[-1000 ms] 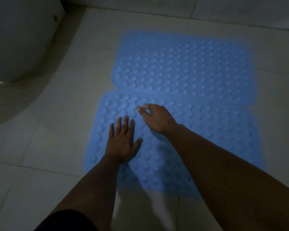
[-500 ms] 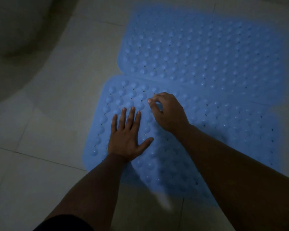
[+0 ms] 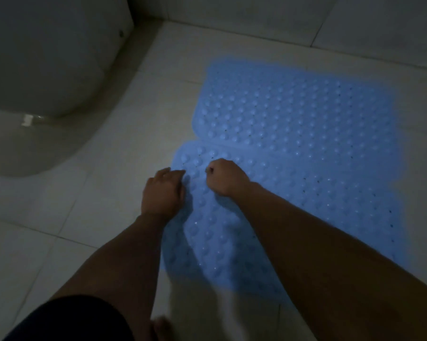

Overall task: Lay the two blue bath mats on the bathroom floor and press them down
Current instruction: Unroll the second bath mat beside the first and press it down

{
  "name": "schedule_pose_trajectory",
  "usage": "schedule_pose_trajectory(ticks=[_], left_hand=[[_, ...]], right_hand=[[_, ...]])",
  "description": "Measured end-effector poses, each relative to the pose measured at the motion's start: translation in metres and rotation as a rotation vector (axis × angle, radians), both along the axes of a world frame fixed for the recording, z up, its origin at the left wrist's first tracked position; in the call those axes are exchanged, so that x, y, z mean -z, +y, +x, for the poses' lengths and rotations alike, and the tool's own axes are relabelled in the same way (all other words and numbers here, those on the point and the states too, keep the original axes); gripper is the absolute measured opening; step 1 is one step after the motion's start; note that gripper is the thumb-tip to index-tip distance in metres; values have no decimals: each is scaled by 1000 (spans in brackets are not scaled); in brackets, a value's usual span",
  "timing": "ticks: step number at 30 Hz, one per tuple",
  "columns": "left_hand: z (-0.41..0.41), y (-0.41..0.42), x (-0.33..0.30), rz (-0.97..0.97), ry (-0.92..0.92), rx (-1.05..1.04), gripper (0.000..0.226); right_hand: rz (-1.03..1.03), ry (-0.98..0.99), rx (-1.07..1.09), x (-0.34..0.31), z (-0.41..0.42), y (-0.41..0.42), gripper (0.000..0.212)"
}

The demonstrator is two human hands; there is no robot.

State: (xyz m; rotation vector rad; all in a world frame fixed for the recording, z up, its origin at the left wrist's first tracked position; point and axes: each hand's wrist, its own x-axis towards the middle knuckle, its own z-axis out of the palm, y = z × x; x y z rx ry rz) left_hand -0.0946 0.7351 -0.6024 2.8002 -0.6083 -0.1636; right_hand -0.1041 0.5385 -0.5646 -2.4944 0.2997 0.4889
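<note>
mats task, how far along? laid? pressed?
Laid: both blue mats are on the floor, far mat and near mat, meeting edge to edge beside the toilet base. In hand: left hand and right hand are on the near mat's left end, right fingers curled. Left: the rest of the near mat; the far mat's pressing cannot be judged.
</note>
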Motion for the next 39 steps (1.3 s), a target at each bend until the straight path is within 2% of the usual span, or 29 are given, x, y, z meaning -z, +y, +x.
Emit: schedule_pose_trajectory(ticks=[2, 5, 8, 16, 22, 25, 28, 30, 31, 34, 37, 39], left_hand=[[3, 23, 5, 34, -28, -52, 57], [7, 51, 17, 83, -63, -116, 57], [6, 67, 26, 112, -61, -144, 56], [0, 81, 48, 109, -36, -189, 53], [-3, 82, 49, 113, -47, -172, 52], [-3, 81, 38, 84, -50, -132, 54], [-6, 77, 25, 72, -48, -95, 56], [-15, 68, 19, 56, -37, -67, 58], [-20, 63, 19, 44, -31, -52, 59], [-34, 45, 29, 28, 31, 17, 62], [-54, 35, 49, 64, 129, 58, 74], [-67, 32, 60, 121, 107, 58, 85]], right_hand=[[-65, -81, -58, 11, -7, 41, 35], [-206, -110, -199, 51, -33, 96, 65], [-297, -175, -231, 85, -56, 113, 84], [-340, -275, -192, 98, -58, 116, 87], [-257, -200, -234, 97, -57, 116, 104], [-163, -55, -288, 88, -48, 111, 108], [38, 102, -273, 59, -18, 98, 95], [217, 91, -174, 36, -1, 78, 70], [241, 31, -125, 28, 5, 68, 58], [179, -158, 0, 17, 7, 37, 38], [175, -201, 52, 14, -2, 20, 35], [178, -220, 70, 20, -11, 16, 35]])
